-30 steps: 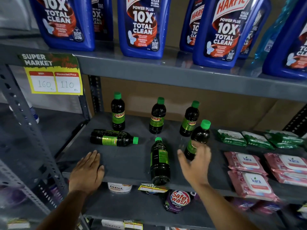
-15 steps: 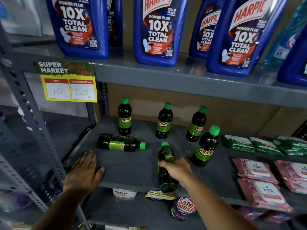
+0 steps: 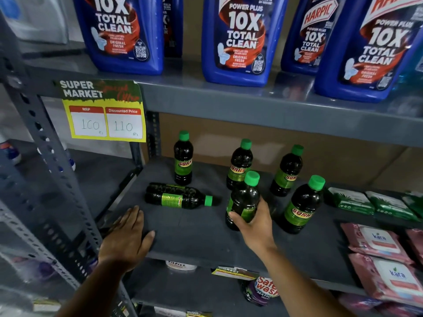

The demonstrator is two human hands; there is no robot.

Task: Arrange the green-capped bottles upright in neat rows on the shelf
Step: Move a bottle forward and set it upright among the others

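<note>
Dark bottles with green caps and green labels stand on the grey shelf [image 3: 194,234]. My right hand [image 3: 255,223] grips one bottle [image 3: 243,197] upright near the shelf's middle. Three bottles stand at the back: left [image 3: 183,159], middle [image 3: 239,161] and right [image 3: 287,171]. Another upright bottle [image 3: 302,207] is to the right of my hand. One bottle [image 3: 176,199] lies on its side, cap pointing right. My left hand [image 3: 127,239] rests flat on the shelf's front left edge, holding nothing.
Large blue cleaner bottles [image 3: 240,40] fill the shelf above. A yellow price tag [image 3: 106,115] hangs at the upper shelf's left. Green packs [image 3: 352,201] and pink wipe packs [image 3: 377,243] lie on the right. A perforated grey upright [image 3: 45,156] stands left.
My right hand grasped the bottle that lay on its side near the front and stood it upright. My left hand stayed on the shelf edge.
</note>
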